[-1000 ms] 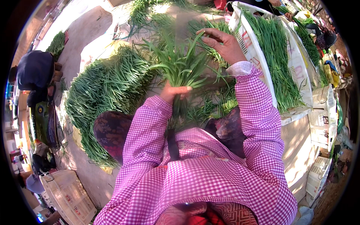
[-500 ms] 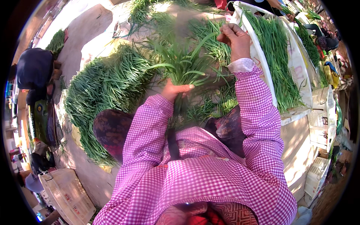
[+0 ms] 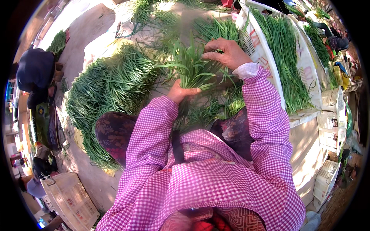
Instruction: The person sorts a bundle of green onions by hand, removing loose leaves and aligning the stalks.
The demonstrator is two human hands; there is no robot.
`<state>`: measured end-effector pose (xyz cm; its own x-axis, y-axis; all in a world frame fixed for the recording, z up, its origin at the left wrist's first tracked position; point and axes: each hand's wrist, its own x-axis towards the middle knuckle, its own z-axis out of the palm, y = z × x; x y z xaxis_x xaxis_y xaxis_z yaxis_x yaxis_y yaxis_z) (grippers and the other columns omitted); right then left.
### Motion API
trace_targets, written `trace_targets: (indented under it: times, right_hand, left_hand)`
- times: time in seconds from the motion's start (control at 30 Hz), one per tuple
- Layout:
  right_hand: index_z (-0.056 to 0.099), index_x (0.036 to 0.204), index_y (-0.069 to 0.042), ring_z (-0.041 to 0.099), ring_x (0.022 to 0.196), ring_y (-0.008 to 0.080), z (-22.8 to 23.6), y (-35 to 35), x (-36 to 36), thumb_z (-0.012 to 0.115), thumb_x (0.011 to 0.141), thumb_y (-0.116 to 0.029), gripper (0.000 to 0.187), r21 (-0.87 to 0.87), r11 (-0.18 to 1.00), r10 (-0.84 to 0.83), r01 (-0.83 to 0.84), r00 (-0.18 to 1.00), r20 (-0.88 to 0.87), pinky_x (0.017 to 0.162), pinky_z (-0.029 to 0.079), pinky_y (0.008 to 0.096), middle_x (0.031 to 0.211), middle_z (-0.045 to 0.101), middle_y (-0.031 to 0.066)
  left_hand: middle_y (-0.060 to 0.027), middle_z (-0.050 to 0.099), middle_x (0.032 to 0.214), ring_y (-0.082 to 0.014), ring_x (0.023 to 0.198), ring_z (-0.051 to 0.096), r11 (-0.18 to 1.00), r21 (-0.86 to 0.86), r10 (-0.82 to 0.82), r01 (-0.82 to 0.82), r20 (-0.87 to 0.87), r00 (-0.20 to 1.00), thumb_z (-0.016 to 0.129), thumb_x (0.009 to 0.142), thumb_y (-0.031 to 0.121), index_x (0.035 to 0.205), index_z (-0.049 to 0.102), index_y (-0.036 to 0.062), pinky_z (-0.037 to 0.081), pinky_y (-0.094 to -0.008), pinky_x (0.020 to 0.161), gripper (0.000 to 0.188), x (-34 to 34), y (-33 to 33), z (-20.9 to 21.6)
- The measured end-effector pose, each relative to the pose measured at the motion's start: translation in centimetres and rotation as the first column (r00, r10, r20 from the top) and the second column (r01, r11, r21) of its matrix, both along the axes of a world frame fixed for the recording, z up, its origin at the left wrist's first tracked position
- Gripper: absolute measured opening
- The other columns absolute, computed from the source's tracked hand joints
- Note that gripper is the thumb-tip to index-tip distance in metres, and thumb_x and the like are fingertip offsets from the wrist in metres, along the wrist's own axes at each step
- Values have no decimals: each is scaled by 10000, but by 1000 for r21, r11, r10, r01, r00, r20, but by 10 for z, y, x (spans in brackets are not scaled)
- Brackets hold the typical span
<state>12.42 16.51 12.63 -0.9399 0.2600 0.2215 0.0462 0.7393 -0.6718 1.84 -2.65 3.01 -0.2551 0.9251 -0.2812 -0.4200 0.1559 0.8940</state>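
Note:
My left hand (image 3: 181, 92) is closed round a bunch of garlic chives (image 3: 189, 67), its flat green leaves fanning out above the thumb. The lower end of the bunch is blurred below the fist. At the right side of the leaf tips is my right hand (image 3: 227, 54), thumb and forefinger apart, with nothing visible between them. A large heap of garlic chives (image 3: 111, 88) lies on the ground to the left, beside my knee. Loose chives (image 3: 216, 107) are scattered on the ground between my knees and beyond the bunch.
To the right stands a long white-lined container (image 3: 266, 57) filled with long green chives (image 3: 283, 61). A printed pale carton (image 3: 71, 200) sits at the lower left. Farther left is a person in dark clothing (image 3: 36, 71). More greens (image 3: 144, 11) lie at the far side.
My right hand has come down and left from beside the white-lined container to the leaf tips, its pinched fingers now parted. My left hand keeps hold of the bunch, nearly unmoved.

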Motion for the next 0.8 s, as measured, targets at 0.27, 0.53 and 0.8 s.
trace_targets:
  times: [0.27,0.53,0.8]
  right_hand:
    - [662,894,-31,621,706,144,-20,14,-12,640,836,-193,174,-442,867,-342,229,919,-195,669,480,278,776,650,51]
    - [649,950,-38,537,565,69,-2,22,2,606,880,-229,208,-727,679,-448,98,841,-305,574,478,205,681,552,-23]
    - [633,938,-50,540,523,75,-2,-33,-11,616,861,-342,302,-126,989,-84,77,995,-58,486,411,242,647,557,6]
  left_hand:
    - [-33,545,687,-114,505,471,995,101,7,-15,86,996,714,715,56,1088,541,-2,368,-256,472,415,-2,3,2]
    - [-27,469,557,-126,451,447,977,55,189,-207,234,954,676,742,31,837,518,15,353,-263,432,186,-8,0,-12]
    - [-26,498,598,-119,452,453,978,23,202,-210,179,963,691,733,22,878,528,5,367,-258,421,218,-8,4,-15]
